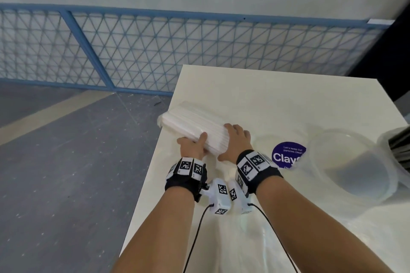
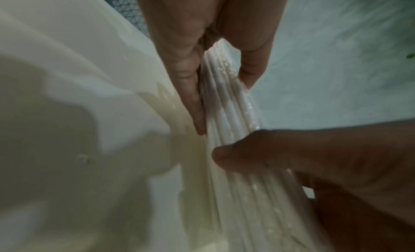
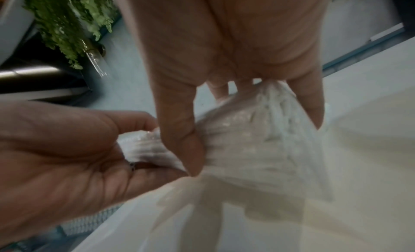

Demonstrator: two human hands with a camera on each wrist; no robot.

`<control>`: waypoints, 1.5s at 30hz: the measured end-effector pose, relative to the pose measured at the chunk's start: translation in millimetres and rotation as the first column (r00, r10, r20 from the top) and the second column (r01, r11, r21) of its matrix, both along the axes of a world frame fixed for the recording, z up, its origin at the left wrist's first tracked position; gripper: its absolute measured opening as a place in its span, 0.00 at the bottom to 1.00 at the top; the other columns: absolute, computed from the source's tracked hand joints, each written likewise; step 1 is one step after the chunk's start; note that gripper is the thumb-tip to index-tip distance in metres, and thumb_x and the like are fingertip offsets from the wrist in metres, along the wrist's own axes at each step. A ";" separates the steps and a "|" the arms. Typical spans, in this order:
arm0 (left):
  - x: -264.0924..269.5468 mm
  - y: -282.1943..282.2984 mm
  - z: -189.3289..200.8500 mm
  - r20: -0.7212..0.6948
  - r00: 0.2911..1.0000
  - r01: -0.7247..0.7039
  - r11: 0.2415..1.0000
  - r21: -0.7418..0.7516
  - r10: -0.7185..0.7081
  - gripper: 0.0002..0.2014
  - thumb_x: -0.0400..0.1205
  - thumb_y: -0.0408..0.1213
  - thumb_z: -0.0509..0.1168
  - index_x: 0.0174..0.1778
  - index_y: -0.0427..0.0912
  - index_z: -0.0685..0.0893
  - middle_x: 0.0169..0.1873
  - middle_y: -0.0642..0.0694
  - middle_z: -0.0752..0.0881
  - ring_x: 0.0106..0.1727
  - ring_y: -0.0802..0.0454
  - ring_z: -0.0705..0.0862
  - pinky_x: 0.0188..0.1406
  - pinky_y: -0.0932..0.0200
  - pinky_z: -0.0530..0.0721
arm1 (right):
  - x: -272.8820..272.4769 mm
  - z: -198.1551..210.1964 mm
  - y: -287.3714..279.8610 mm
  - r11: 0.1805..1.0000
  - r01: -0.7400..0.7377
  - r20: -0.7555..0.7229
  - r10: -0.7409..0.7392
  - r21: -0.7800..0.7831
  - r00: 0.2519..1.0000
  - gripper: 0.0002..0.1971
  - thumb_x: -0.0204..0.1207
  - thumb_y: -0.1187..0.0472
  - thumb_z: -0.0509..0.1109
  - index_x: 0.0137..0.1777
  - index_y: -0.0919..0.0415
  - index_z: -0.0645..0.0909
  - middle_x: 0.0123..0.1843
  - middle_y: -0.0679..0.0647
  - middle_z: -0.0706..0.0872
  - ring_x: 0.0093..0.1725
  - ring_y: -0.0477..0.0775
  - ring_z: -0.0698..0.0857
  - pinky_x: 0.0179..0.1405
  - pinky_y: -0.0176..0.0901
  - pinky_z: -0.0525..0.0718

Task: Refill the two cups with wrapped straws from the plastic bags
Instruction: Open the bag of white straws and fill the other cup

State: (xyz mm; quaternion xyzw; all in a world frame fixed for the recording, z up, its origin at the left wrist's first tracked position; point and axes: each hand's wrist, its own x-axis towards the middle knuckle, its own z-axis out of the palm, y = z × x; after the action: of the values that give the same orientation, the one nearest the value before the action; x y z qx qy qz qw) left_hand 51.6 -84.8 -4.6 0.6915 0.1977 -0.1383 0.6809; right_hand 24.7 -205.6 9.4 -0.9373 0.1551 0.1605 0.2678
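Observation:
A clear plastic bag of white wrapped straws (image 1: 188,125) lies at the table's left edge, its far end poking past the edge. My left hand (image 1: 199,143) grips the near end, thumb on top and fingers underneath. My right hand (image 1: 230,139) holds the same end from the right, its fingers (image 3: 177,135) curled over the crinkled plastic (image 3: 258,140). The left wrist view shows the straws (image 2: 231,131) running between my left thumb and fingers. A wide clear plastic cup (image 1: 350,162) stands at the right. Another cup (image 1: 399,146), holding dark straws, is cut off by the frame's right edge.
The white table (image 1: 277,99) carries a round purple sticker (image 1: 286,155) beside my right wrist. Loose clear plastic (image 1: 250,246) lies on the near part of the table. A blue mesh fence (image 1: 133,51) and grey floor (image 1: 66,162) lie to the left. A green plant (image 3: 67,21) hangs nearby.

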 end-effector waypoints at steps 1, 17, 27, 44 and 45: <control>-3.5 -1.3 5.4 0.038 0.999 -0.011 1.000 0.000 0.011 0.22 0.76 0.32 0.70 0.59 0.24 0.69 0.57 0.28 0.81 0.52 0.35 0.83 0.35 0.54 0.87 | -4.4 2.3 2.4 1.000 0.004 -0.006 -0.004 0.011 1.000 0.52 0.63 0.57 0.79 0.81 0.52 0.47 0.82 0.55 0.52 0.79 0.66 0.51 0.77 0.59 0.63; -89.7 -23.4 77.3 0.476 0.813 0.301 0.942 0.151 -0.336 0.44 0.77 0.55 0.62 0.80 0.46 0.43 0.80 0.46 0.55 0.79 0.52 0.60 0.80 0.51 0.62 | -84.1 72.8 -0.9 0.900 -0.012 0.502 -0.233 0.437 0.833 0.20 0.73 0.61 0.70 0.64 0.51 0.74 0.50 0.46 0.84 0.48 0.47 0.83 0.40 0.27 0.76; -105.1 8.7 95.0 0.314 0.866 0.409 0.912 0.002 -0.389 0.36 0.76 0.53 0.64 0.77 0.46 0.58 0.69 0.49 0.75 0.67 0.50 0.77 0.63 0.49 0.80 | -147.0 73.2 -29.4 0.525 0.045 0.110 -0.259 0.850 0.960 0.20 0.71 0.74 0.68 0.60 0.55 0.75 0.57 0.57 0.85 0.57 0.57 0.84 0.51 0.47 0.84; -155.5 -5.9 83.6 0.345 0.900 0.290 0.957 -0.021 -0.265 0.25 0.60 0.29 0.81 0.47 0.51 0.80 0.48 0.50 0.87 0.52 0.53 0.85 0.52 0.54 0.84 | -194.6 64.0 -56.6 0.762 -0.048 0.264 -0.164 0.646 0.950 0.33 0.61 0.68 0.74 0.68 0.56 0.69 0.58 0.52 0.83 0.59 0.54 0.83 0.60 0.53 0.84; -157.2 -7.8 82.1 0.355 0.893 0.291 0.956 0.014 -0.277 0.26 0.59 0.30 0.82 0.47 0.52 0.80 0.48 0.51 0.87 0.52 0.55 0.85 0.52 0.55 0.84 | -195.6 63.4 -57.4 0.760 -0.039 0.281 -0.191 0.648 0.940 0.32 0.64 0.70 0.73 0.68 0.56 0.68 0.58 0.51 0.83 0.60 0.54 0.83 0.60 0.52 0.84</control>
State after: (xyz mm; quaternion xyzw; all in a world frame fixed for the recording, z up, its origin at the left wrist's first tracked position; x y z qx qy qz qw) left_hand -105.6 -92.6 77.5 0.7129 -0.0337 -0.1138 0.6912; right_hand -170.9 -263.0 72.8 -0.7936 0.0816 0.0332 0.6020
